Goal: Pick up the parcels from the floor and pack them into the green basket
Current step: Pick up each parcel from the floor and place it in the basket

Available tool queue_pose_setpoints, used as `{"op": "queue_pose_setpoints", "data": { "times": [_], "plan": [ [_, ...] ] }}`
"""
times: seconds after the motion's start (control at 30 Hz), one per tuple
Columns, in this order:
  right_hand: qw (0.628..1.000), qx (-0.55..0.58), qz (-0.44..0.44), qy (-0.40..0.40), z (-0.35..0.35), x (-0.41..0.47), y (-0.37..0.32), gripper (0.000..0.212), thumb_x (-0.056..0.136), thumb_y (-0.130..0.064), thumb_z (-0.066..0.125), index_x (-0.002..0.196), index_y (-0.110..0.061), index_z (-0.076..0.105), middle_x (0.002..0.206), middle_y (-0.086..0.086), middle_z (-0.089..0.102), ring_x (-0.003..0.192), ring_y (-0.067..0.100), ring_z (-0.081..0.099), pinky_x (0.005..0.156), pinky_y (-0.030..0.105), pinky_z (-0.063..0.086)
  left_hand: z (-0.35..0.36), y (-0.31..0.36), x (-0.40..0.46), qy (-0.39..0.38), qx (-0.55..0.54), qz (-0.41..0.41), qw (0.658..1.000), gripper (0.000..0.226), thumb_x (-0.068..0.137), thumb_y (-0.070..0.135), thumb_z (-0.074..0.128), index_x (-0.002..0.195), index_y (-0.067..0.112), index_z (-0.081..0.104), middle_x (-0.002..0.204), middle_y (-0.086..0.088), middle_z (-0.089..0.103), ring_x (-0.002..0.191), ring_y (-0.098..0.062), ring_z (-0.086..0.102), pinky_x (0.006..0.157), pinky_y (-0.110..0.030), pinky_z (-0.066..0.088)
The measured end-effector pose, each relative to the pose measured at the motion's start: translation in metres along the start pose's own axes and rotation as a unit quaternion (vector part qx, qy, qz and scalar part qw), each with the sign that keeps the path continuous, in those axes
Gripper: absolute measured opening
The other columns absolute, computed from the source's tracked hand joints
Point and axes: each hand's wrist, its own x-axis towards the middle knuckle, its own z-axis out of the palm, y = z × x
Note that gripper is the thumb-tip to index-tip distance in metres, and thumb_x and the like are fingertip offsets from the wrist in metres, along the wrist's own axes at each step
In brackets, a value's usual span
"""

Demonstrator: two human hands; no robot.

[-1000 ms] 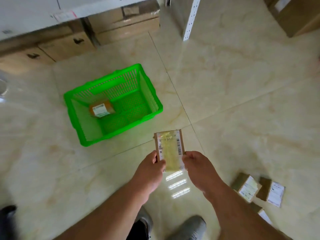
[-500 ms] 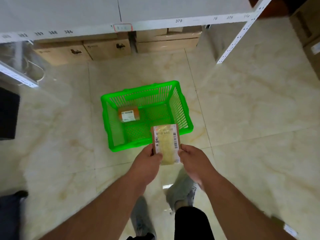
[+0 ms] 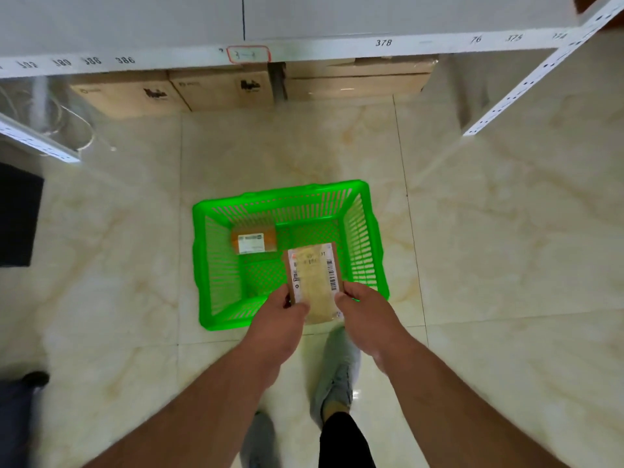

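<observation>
A flat brown parcel with a white barcode label and yellowish tape is held over the near right part of the green basket. My left hand grips its near left edge and my right hand grips its near right edge. The basket stands on the tiled floor straight ahead of me. Inside it, at the far left, lies a small brown parcel with a white label. No other parcels on the floor are in view.
A white shelf with numbered labels crosses the top, with cardboard boxes under it. A slanted shelf post stands at the right. A dark object sits at the left edge. My shoes are below the hands.
I have stepped closer to the basket. The parcel in both hands has moved forward from in front of the basket to over its near right part. The floor parcels have left the view.
</observation>
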Motion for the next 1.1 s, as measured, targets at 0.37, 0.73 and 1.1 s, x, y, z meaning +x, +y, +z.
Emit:
{"op": "queue_pose_setpoints", "data": {
  "times": [0.37,0.73,1.1],
  "plan": [
    [0.99,-0.137,-0.013,-0.039,0.007,0.142,0.013,0.037,0.101,-0.022,0.047,0.131,-0.019,0.068,0.125,0.004,0.07,0.089,0.016,0.059,0.058,0.016,0.04,0.015,-0.011,0.124,0.014,-0.095,-0.057,0.994,0.037,0.096,0.012,0.051,0.123,0.027,0.072,0.116,0.01,0.076,0.109,-0.012,0.069,0.092,-0.03,0.05],
    [0.897,-0.428,-0.106,-0.043,0.059,0.278,0.025,0.027,0.095,-0.022,0.05,0.109,-0.009,0.068,0.112,0.017,0.071,0.098,0.035,0.067,0.075,0.033,0.052,0.018,-0.067,0.244,0.004,-0.323,-0.146,0.935,0.026,0.1,0.006,0.049,0.114,0.012,0.07,0.116,-0.004,0.076,0.112,-0.017,0.067,0.107,-0.038,0.05],
    [0.798,-0.582,-0.15,-0.04,0.092,0.351,0.003,0.027,0.09,-0.02,0.054,0.112,-0.007,0.064,0.112,0.018,0.066,0.1,0.036,0.064,0.079,0.034,0.048,0.021,-0.066,0.307,-0.041,-0.431,-0.168,0.886,0.025,0.099,0.005,0.052,0.115,0.015,0.068,0.127,-0.009,0.068,0.121,-0.023,0.061,0.107,-0.04,0.05]
  ]
}}
